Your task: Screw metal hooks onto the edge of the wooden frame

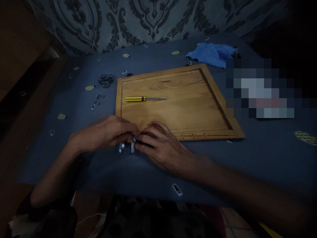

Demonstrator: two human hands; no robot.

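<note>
A framed wooden panel, like a cabinet door (170, 86), lies flat on the table. At its near left edge sits a metal hinge (133, 147), partly covered by my fingers. My left hand (114, 130) is closed over that corner from the left, its fingertips pinched together; what they pinch is hidden. From the right, my right hand (163, 145) has its bent fingers against the hinge, with thumb and fingertips close to my left fingertips. A yellow-handled screwdriver (146, 98) rests on the panel beyond both hands.
Left of the panel are several small screws (99, 97) and a pile of curved metal pieces (106, 80). A blue cloth (211, 53) lies at the back right, near a pixelated patch. A patterned wall (148, 19) rises behind the blue-covered table (104, 178).
</note>
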